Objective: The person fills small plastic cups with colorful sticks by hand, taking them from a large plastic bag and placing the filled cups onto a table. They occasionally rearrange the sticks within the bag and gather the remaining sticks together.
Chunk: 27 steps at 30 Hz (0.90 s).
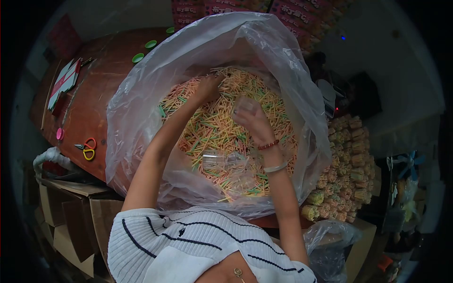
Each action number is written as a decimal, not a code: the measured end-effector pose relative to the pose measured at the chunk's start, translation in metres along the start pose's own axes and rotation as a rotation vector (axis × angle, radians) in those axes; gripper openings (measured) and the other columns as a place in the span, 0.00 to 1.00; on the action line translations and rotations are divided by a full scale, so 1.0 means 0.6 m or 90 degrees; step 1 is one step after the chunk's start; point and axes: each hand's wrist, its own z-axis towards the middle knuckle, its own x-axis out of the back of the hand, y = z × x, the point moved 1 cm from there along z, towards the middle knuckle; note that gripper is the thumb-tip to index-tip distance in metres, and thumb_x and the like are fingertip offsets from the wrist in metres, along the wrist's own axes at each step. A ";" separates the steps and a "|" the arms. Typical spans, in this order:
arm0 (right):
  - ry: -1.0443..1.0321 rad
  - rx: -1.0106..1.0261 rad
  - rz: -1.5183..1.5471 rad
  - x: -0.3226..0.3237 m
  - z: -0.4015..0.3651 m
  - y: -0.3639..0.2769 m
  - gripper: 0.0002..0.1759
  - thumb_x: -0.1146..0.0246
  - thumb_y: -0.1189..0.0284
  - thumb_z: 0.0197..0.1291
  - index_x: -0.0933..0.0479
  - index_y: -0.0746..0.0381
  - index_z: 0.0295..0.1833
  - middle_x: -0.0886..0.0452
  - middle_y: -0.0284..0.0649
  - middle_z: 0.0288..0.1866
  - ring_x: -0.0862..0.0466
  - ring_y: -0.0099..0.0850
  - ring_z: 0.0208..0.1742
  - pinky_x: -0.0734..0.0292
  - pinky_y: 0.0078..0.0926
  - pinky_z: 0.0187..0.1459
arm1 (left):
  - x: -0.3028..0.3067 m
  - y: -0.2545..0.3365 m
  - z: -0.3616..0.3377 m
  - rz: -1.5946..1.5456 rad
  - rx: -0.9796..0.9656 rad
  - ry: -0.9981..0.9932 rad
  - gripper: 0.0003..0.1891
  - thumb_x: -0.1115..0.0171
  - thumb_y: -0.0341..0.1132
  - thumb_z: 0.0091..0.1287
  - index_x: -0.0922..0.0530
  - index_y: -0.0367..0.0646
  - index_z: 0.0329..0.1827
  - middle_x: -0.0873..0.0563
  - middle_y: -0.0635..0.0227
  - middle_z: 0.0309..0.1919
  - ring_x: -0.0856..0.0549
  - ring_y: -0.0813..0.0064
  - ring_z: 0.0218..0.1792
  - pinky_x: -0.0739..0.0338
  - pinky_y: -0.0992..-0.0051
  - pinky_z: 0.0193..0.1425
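Note:
A large clear plastic bag (pixel 137 101) stands open in front of me, holding a heap of thin pastel sticks (pixel 212 129) in pink, yellow, orange and green. At the far side of the heap, my left hand (pixel 209 88) is curled down into the sticks; its fingertips are partly hidden among them. My right hand (pixel 255 121) is closed around a clear plastic cup (pixel 246 104) above the heap, to the right of my left hand. Nearer to me, a clear plastic container (pixel 213 159) lies on its side on the sticks, with more clear plastic beside it.
On the brown table (pixel 106 61) at left are scissors (pixel 87 149), green lids (pixel 138 57), a pink lid (pixel 60 134) and a printed card (pixel 65 82). Bundled sticks (pixel 347 170) are stacked right of the bag. Cardboard boxes (pixel 75 226) stand at lower left.

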 end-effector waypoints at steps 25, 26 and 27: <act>0.105 0.341 -0.238 -0.060 -0.057 0.071 0.41 0.19 0.78 0.50 0.33 0.61 0.67 0.22 0.42 0.64 0.20 0.36 0.66 0.24 0.35 0.67 | 0.166 0.240 -0.190 -1.022 0.221 0.118 0.17 0.31 0.33 0.72 0.21 0.39 0.61 0.13 0.67 0.52 0.14 0.77 0.52 0.21 0.72 0.59; 0.107 0.340 -0.236 -0.061 -0.057 0.073 0.41 0.19 0.78 0.50 0.33 0.61 0.67 0.22 0.42 0.64 0.20 0.36 0.66 0.24 0.35 0.67 | 0.171 0.246 -0.192 -1.044 0.179 0.117 0.19 0.30 0.34 0.71 0.22 0.40 0.62 0.13 0.66 0.53 0.15 0.76 0.54 0.22 0.72 0.62; 0.081 0.328 -0.175 -0.064 -0.059 0.069 0.40 0.19 0.79 0.50 0.33 0.61 0.67 0.22 0.41 0.64 0.20 0.34 0.66 0.23 0.34 0.66 | 0.182 0.253 -0.193 -1.066 0.138 0.117 0.20 0.29 0.34 0.71 0.22 0.40 0.63 0.13 0.65 0.55 0.15 0.75 0.57 0.23 0.71 0.64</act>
